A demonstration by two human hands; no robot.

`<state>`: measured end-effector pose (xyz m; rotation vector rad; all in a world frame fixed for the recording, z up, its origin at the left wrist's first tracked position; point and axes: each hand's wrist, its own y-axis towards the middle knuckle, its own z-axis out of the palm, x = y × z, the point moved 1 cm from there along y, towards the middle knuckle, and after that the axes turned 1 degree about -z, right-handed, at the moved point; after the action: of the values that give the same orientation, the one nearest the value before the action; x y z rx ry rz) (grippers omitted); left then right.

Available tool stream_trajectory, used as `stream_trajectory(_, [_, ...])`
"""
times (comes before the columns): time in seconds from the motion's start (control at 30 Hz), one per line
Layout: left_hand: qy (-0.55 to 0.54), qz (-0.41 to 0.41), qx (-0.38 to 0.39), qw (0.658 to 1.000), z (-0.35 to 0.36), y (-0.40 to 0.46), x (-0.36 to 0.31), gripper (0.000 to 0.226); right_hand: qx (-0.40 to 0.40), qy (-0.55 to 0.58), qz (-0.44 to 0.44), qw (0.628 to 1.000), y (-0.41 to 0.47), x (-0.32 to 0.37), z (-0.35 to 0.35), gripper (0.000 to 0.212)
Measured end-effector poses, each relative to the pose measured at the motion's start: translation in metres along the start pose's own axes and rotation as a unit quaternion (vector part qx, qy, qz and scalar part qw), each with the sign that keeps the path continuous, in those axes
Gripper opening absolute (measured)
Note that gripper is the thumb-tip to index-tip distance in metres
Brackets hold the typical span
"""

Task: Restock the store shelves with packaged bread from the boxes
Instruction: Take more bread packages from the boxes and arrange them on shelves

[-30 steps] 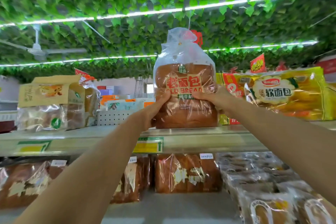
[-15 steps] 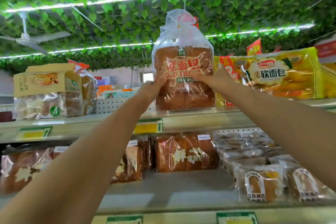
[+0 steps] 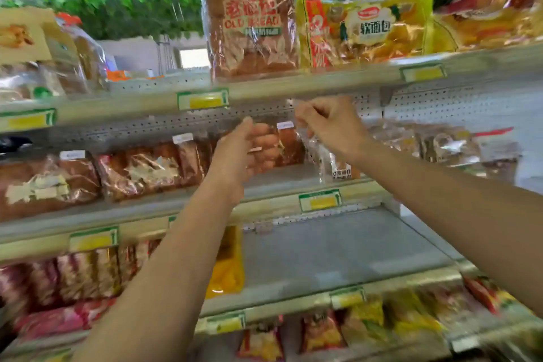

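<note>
A tall clear bag of brown "Old Bread" loaf (image 3: 251, 23) stands upright on the top shelf (image 3: 293, 87), free of both hands. My left hand (image 3: 238, 156) hovers below that shelf in front of the second shelf's loaves, fingers relaxed and holding nothing. My right hand (image 3: 329, 123) is beside it to the right, fingers loosely curled and holding nothing. Both hands are apart from the loaf.
Yellow soft-bread packs (image 3: 367, 26) sit right of the loaf; bagged bread (image 3: 44, 53) stands at top left. Brown loaves (image 3: 141, 167) fill the second shelf. The third shelf (image 3: 338, 250) has a bare stretch at right and a yellow pack (image 3: 227, 267). Snack bags (image 3: 320, 329) line the bottom.
Both hands let go of the Old Bread loaf and dropped below the top shelf. The loaf stays standing there. The view tilted downward.
</note>
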<state>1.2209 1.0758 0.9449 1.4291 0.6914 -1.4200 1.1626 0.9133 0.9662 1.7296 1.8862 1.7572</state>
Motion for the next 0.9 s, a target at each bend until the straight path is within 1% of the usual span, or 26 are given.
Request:
stream_trajectory(0.07, [0.01, -0.051, 0.033, 0.998, 0.006, -0.018, 0.029, 0.032, 0.044, -0.025, 0.043, 0.998, -0.033, -0.017, 0.001, 0.047])
stream_trajectory(0.17, [0.024, -0.104, 0.062, 0.992, 0.016, -0.043, 0.068, 0.027, 0.094, -0.036, 0.1, 0.99, -0.079, -0.044, -0.004, 0.04])
stream_trajectory(0.3, [0.045, -0.171, 0.054, 0.983, 0.028, -0.072, 0.124, 0.024, 0.173, -0.035, 0.189, 0.966, -0.128, -0.082, -0.021, 0.033])
stream_trajectory(0.37, [0.051, -0.2, 0.056, 0.977, 0.041, -0.086, 0.152, 0.024, 0.22, -0.052, 0.211, 0.951, -0.151, -0.103, -0.034, 0.031])
stream_trajectory(0.43, [0.052, -0.231, 0.058, 0.97, 0.06, -0.103, 0.181, 0.023, 0.251, -0.058, 0.226, 0.939, -0.178, -0.126, -0.052, 0.031])
stream_trajectory(0.53, [0.052, -0.289, 0.06, 0.954, 0.098, -0.129, 0.23, 0.022, 0.274, -0.058, 0.254, 0.926, -0.225, -0.162, -0.089, 0.027])
stream_trajectory(0.63, [0.04, -0.349, 0.069, 0.934, 0.146, -0.156, 0.287, 0.02, 0.303, -0.057, 0.301, 0.902, -0.274, -0.207, -0.13, 0.02])
stream_trajectory(0.77, [0.021, -0.418, 0.058, 0.906, 0.205, -0.198, 0.357, 0.02, 0.309, -0.056, 0.353, 0.882, -0.331, -0.273, -0.177, 0.022])
stream_trajectory(0.83, [0.02, -0.453, 0.045, 0.89, 0.236, -0.22, 0.399, 0.022, 0.32, -0.046, 0.393, 0.861, -0.363, -0.31, -0.202, 0.02])
stream_trajectory(0.9, [0.013, -0.484, 0.02, 0.875, 0.264, -0.241, 0.44, 0.023, 0.347, -0.045, 0.434, 0.83, -0.399, -0.35, -0.22, 0.019])
